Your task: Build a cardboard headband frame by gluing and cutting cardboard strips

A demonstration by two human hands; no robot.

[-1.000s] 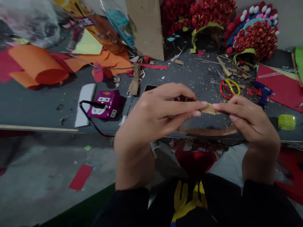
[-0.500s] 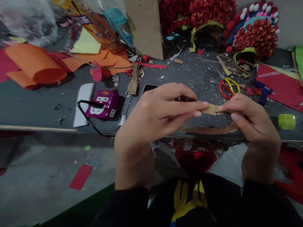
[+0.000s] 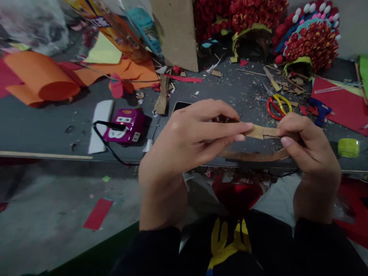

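Note:
A narrow cardboard strip (image 3: 255, 132) stretches between my two hands above the table's front edge, with an overlapping seam near its middle. My left hand (image 3: 198, 132) pinches its left end between thumb and fingers. At the other end, my right hand (image 3: 301, 140) grips it with thumb and curled forefinger. Below the hands, a curved brown band of cardboard (image 3: 253, 156) runs along the table edge; whether it joins the held strip is hidden. Scissors (image 3: 277, 106) with red and yellow handles lie just beyond my right hand. Behind my left hand a phone (image 3: 180, 105) is partly covered.
A purple power socket box (image 3: 125, 124) with a black cable stands left. Beyond are rolled orange sheet (image 3: 43, 76), an upright cardboard panel (image 3: 176, 34) and red flowered headpieces (image 3: 312, 46). To the right lie a blue glue gun (image 3: 319, 111) and yellow-green tape (image 3: 348, 147).
My right thumb and forefinger have slid slightly right along the cardboard strip, so more of it shows past the seam. My left hand keeps its pinch.

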